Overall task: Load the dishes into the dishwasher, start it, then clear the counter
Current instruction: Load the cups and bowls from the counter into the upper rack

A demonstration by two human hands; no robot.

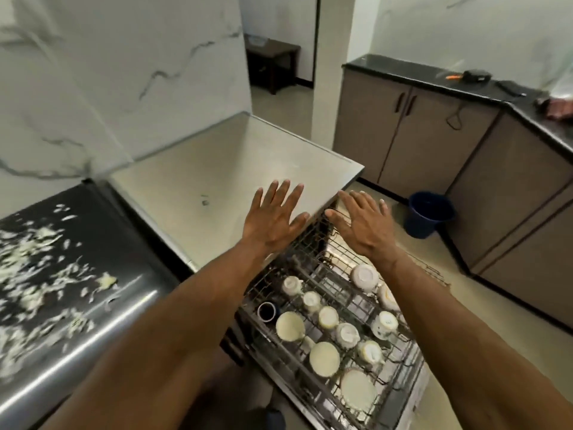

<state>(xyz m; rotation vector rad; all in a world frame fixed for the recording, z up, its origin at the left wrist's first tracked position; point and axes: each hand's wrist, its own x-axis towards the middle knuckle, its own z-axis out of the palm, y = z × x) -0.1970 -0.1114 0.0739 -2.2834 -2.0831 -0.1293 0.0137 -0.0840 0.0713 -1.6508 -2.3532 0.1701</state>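
I see both hands spread flat, fingers straight: left hand (274, 217) over the steel worktop (217, 181), right hand (361, 223) above the pulled-out dishwasher rack (341, 324) at 5 o'clock, loaded with cups (322, 316) and plates (356, 389). Scraps (40, 259) litter the counter (93, 311) at 9 o'clock. Blue bucket (429, 214) at 3 o'clock.

The cups (328, 316) and plates (324, 358) in the dark wire rack (384, 380) are white to cream; one cup (384, 324) bears a blue pattern. A small cup (266, 311) is dark inside with a white rim. The dishwasher (235, 169) top is plain grey steel. The worktop (93, 243) is dark and shiny, strewn with pale yellowish scraps (34, 268). The wall (108, 72) is white with grey veins. The bucket (429, 214) is dark blue; the cabinets (418, 135) are taupe under a black top.
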